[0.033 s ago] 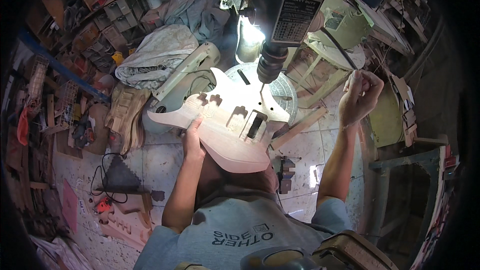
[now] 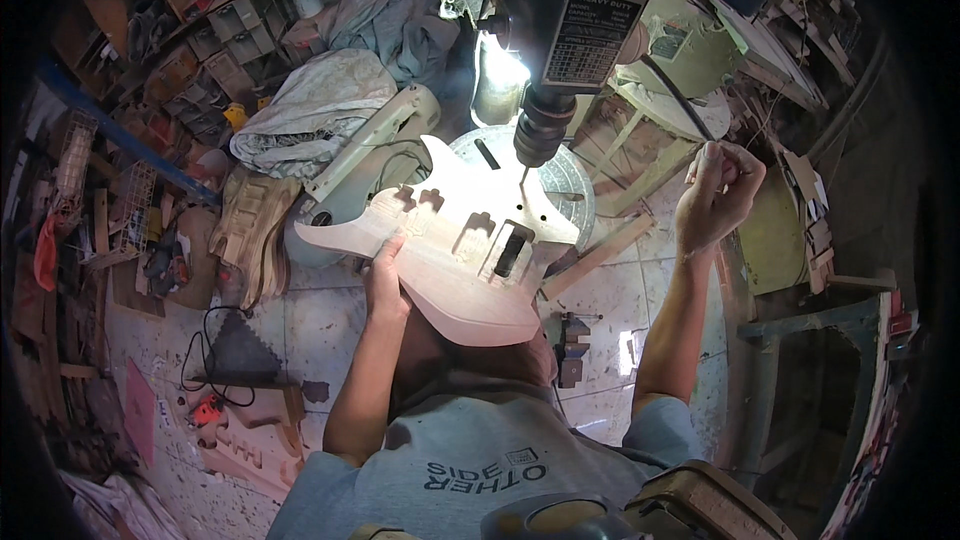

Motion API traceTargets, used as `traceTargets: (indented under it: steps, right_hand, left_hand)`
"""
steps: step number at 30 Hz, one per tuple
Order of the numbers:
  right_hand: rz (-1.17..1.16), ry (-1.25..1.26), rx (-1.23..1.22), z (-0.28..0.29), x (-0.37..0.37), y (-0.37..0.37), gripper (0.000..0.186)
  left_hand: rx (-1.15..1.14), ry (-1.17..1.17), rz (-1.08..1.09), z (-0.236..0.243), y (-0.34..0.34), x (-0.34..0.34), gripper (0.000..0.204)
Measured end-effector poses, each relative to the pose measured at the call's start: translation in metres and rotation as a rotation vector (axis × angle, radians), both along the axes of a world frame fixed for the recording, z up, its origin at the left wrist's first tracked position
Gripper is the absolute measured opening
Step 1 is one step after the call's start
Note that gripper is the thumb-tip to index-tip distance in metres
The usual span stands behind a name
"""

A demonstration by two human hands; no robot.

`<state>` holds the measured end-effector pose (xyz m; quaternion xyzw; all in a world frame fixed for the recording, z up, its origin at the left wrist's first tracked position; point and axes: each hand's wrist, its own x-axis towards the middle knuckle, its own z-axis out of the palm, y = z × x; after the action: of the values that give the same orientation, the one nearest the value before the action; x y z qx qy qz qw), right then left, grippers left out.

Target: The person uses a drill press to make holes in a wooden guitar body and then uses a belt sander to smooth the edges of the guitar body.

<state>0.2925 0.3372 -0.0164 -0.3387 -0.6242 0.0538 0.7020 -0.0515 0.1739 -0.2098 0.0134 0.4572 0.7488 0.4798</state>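
- Clamping pale wooden horned guitar body [image 2: 470,310] at near left edge with bare left hand [image 2: 385,280].
- Lying ahead-right of left hand, over round grey metal table [image 2: 574,180], overhanging near rim.
- Gripping end of black rod lever [image 2: 680,95] with bare right hand [image 2: 722,185].
- Legible left of right hand: white-lettered black label [image 2: 583,35]; behind left hand, dark-printed grey shirt [image 2: 440,430].
- Leaving wide gap between guitar body and right hand.
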Motion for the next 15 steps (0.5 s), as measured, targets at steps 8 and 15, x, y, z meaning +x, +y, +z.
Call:
traceTargets:
  steps: [8, 15]
  right_hand:
    - [-0.088, -0.120, 0.099, -0.012, 0.000, 0.008, 0.013]
    - [-0.094, -0.150, 0.109, -0.020, -0.001, 0.010, 0.015]
  left_hand:
    - [0.027, -0.036, -0.043, -0.006, -0.001, -0.004, 0.047]
    - [0.049, -0.051, -0.055, -0.007, -0.001, -0.005, 0.046]
